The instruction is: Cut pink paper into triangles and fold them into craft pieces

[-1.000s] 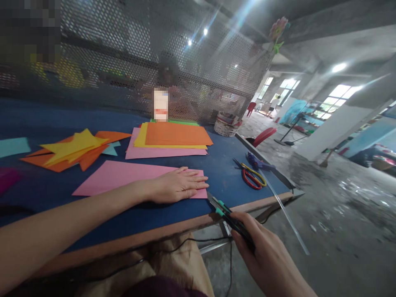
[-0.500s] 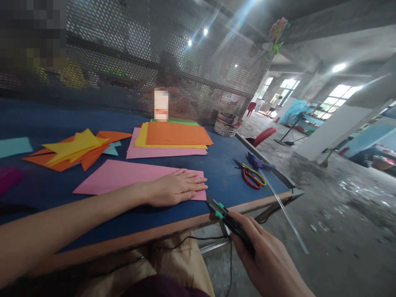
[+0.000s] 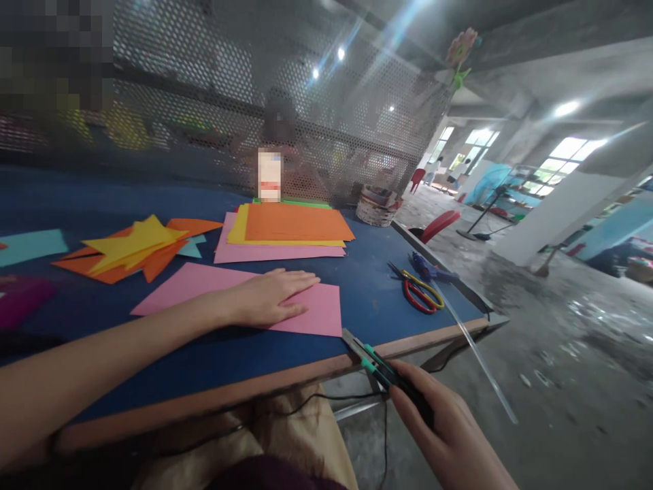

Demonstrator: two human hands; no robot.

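Observation:
A pink sheet [image 3: 319,309] lies on the blue table near its front edge. My left hand [image 3: 273,296] rests flat on the sheet, fingers stretched out and thumb apart. In my right hand [image 3: 439,415] is a black and green utility knife [image 3: 380,367], its blade out and its tip by the sheet's near right corner. Behind the sheet sits a stack of paper with an orange sheet [image 3: 298,223] on top and yellow and pink ones beneath. Yellow and orange cut paper pieces [image 3: 135,245] lie to the left.
Scissors [image 3: 422,292] with red and yellow handles, a blue glue gun [image 3: 426,267] and a clear stick [image 3: 479,354] are at the right. A basket [image 3: 376,205] stands at the back, before a perforated metal screen [image 3: 214,122]. Light blue paper [image 3: 35,247] lies far left.
My left hand has slid left and back on the pink sheet, baring its right end, and the thumb has spread. The view has shifted slightly; my right hand still holds the knife by the corner.

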